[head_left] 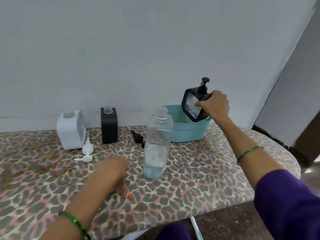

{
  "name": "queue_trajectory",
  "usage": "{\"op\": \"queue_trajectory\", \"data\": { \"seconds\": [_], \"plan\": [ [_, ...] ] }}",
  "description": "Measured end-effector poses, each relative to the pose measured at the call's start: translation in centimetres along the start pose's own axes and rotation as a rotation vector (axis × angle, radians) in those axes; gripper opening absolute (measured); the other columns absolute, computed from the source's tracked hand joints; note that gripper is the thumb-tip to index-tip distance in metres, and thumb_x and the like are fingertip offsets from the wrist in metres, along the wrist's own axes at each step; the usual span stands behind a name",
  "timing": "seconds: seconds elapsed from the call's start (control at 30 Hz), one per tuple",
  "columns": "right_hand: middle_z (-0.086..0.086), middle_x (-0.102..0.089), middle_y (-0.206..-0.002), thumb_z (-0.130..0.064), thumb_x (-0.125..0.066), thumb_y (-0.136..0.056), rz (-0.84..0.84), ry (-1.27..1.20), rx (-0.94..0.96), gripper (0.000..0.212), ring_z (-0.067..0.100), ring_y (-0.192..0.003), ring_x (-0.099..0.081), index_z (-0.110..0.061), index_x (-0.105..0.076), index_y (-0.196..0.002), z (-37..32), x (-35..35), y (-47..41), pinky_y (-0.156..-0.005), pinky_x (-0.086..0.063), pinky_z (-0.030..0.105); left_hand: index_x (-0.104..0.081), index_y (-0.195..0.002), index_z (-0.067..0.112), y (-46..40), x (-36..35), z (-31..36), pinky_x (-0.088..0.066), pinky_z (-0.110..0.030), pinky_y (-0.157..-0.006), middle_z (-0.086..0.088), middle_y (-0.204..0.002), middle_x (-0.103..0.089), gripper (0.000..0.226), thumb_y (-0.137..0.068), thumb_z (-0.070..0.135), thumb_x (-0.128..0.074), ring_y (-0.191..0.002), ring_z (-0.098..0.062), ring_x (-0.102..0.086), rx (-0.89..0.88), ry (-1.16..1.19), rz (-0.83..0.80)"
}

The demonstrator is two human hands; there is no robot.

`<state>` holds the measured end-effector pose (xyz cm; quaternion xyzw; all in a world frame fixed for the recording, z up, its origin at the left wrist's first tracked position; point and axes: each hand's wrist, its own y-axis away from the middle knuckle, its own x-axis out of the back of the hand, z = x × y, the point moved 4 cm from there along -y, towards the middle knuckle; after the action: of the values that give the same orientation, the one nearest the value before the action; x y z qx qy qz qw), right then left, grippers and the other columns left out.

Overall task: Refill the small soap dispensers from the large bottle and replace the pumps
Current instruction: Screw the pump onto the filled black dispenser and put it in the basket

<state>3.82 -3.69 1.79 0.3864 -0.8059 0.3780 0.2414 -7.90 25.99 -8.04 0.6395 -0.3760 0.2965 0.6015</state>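
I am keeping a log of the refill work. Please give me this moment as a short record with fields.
right hand: grip on black dispenser with pump, tilted over the blue basket
left hand: on the table, empty
large bottle: upright, cap off, a little liquid
black dispenser: open, pump off
white dispenser: open, pump off
white pump: lying on table
black pump: lying on table

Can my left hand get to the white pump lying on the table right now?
Probably yes. The left hand rests empty on the table, and the white pump lies just beyond it with nothing between them.
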Motion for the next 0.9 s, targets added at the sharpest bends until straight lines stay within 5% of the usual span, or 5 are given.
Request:
{"op": "queue_trajectory", "data": {
  "seconds": [0.23,0.43,0.53,0.7,0.9],
  "plan": [
    [0.001,-0.048,-0.063,-0.022,-0.076,-0.068,-0.037,0.144,-0.020,0.031,0.024,-0.061,-0.053,-0.009,-0.047,-0.071,1.8,-3.7,0.4,-0.049,-0.032,0.024,-0.033,-0.142,0.013,-0.3,0.2,0.3,-0.038,-0.035,-0.109,-0.006,-0.144,-0.041,0.088,-0.072,0.040,-0.080,-0.130,-0.024,-0.044,0.007,-0.009,-0.017],
    [0.009,-0.064,-0.093,-0.035,-0.069,-0.076,0.013,0.321,-0.001,0.030,0.030,-0.102,-0.055,-0.010,-0.056,-0.086,1.5,-4.7,0.7,-0.091,-0.035,0.041,-0.035,-0.141,0.014,-0.7,0.1,0.3,-0.038,-0.034,-0.108,-0.005,-0.142,-0.043,0.086,-0.072,0.040,-0.080,-0.129,-0.022,-0.045,0.001,0.001,-0.025],
    [0.011,-0.064,-0.105,-0.034,-0.071,-0.075,-0.049,0.361,-0.061,0.031,0.030,-0.116,-0.049,-0.010,-0.057,-0.090,2.2,-5.4,0.6,-0.096,-0.032,0.043,-0.034,-0.141,0.014,-0.8,0.0,0.3,-0.037,-0.034,-0.109,-0.005,-0.143,-0.043,0.087,-0.072,0.041,-0.080,-0.129,-0.022,-0.044,-0.003,0.005,-0.021],
    [0.017,-0.036,-0.145,-0.041,-0.070,-0.076,-0.156,0.433,-0.181,0.071,0.034,-0.140,-0.024,-0.002,-0.048,-0.132,2.9,-5.9,0.2,-0.107,-0.026,0.048,-0.035,-0.141,0.015,-0.8,0.1,0.1,-0.037,-0.033,-0.108,-0.005,-0.142,-0.043,0.082,-0.075,0.039,-0.078,-0.129,-0.021,-0.043,-0.005,-0.001,-0.029],
    [0.017,-0.032,-0.147,-0.047,-0.066,-0.081,-0.173,0.375,-0.184,0.082,0.034,-0.141,-0.022,-0.003,-0.032,-0.142,2.0,-6.3,1.1,-0.108,-0.026,0.048,-0.036,-0.140,0.015,-0.2,-0.6,-0.4,-0.036,-0.033,-0.109,-0.005,-0.142,-0.042,0.081,-0.075,0.039,-0.077,-0.130,-0.021,-0.043,0.005,0.015,-0.023]
  ]
}}
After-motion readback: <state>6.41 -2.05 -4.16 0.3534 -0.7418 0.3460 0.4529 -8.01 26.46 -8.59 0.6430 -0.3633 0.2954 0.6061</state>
